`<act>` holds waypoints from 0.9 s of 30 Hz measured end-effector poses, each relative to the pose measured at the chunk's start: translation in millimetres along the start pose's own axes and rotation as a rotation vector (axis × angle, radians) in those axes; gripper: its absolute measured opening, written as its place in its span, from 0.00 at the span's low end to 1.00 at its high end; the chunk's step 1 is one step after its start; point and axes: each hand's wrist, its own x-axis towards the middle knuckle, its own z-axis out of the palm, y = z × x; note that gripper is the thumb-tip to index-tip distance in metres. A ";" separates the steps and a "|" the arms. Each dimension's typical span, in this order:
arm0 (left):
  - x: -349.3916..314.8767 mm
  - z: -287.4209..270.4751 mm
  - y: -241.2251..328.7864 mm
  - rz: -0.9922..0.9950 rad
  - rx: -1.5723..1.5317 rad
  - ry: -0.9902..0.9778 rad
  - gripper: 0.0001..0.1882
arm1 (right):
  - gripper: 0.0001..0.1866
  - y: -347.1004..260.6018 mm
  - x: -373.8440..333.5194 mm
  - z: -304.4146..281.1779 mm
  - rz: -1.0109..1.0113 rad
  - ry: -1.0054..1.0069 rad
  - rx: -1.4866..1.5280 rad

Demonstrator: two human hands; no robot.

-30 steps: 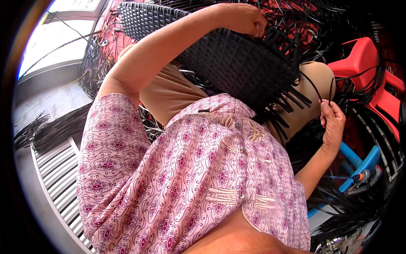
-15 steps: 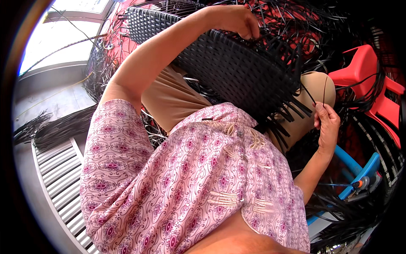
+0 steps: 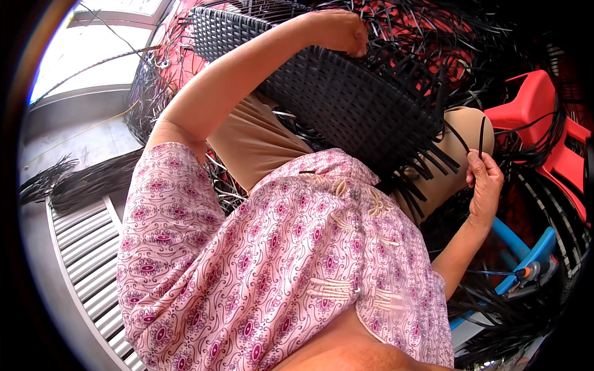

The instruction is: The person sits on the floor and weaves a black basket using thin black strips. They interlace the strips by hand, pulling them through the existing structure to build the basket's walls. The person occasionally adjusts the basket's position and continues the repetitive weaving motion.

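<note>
A black woven wicker piece (image 3: 346,93) lies slanting across my knees, with loose strip ends fringing its right side. My left hand (image 3: 343,32) is at its upper edge, fingers curled down and closed; what they hold is hidden behind the hand. To the right, beside my knee, my right hand (image 3: 486,179) pinches a thin black plastic strip (image 3: 458,135) between thumb and forefinger. The strip runs from the wicker's fringed side to those fingers, and a short end stands up above them.
Tangled black strips (image 3: 427,25) cover the red floor beyond. On the right stands a red plastic chair (image 3: 526,102), with a blue frame (image 3: 532,256) and an orange-and-grey tool (image 3: 537,271) below. A slatted metal rack (image 3: 86,266) is at left, near a bundle of strips (image 3: 93,185).
My left hand has drawn slightly left and its fingers have curled in more. My right hand has moved a little right and down, still pinching the strip, whose upright end looks straighter.
</note>
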 end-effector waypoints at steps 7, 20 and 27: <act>0.9 -7.4 7.4 0.009 0.097 -0.040 0.12 | 0.10 2.1 2.9 4.3 -0.020 -0.030 -0.006; 2.7 -10.3 -56.6 -0.156 -0.314 -0.067 0.12 | 0.15 -0.4 -9.5 -3.1 0.034 -0.092 -0.117; -7.8 -9.1 -45.9 0.007 -0.085 -0.039 0.11 | 0.14 33.5 2.5 -47.1 -0.013 0.032 0.010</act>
